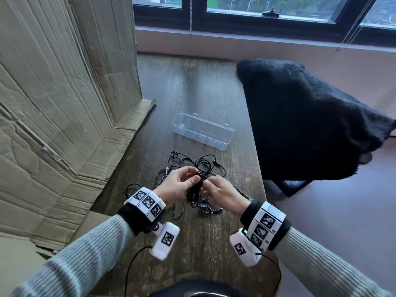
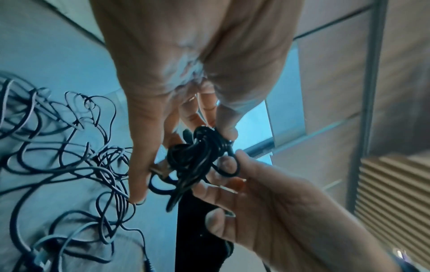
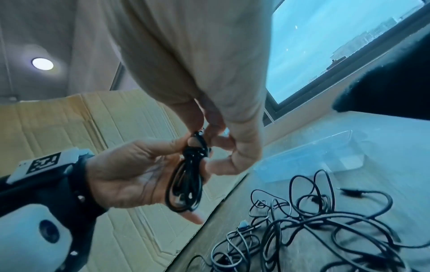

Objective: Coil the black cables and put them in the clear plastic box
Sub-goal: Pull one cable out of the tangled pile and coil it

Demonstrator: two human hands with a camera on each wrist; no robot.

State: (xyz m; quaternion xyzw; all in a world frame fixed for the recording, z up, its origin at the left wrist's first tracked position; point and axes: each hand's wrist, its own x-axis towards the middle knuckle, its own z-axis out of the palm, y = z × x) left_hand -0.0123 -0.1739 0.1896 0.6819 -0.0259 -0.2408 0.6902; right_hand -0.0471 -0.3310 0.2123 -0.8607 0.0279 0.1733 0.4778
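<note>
A bundle of coiled black cable (image 1: 194, 190) hangs upright between my two hands above the table's near part. My left hand (image 1: 189, 179) holds the coil (image 3: 188, 180) against its palm, thumb pressed on its top. My right hand (image 1: 206, 185) pinches the cable at the top of the coil (image 2: 195, 158) with thumb and fingertips. Several loose black cables (image 1: 192, 163) lie tangled on the wooden table (image 1: 205, 243) under and beyond the hands. The clear plastic box (image 1: 202, 130) stands open and empty farther back, also in the right wrist view (image 3: 309, 158).
Flattened cardboard (image 1: 53, 125) leans along the left side and overlaps the table's left edge. A chair draped in black fuzzy fabric (image 1: 300, 121) stands close to the table's right edge. A window (image 1: 267, 9) runs along the far wall.
</note>
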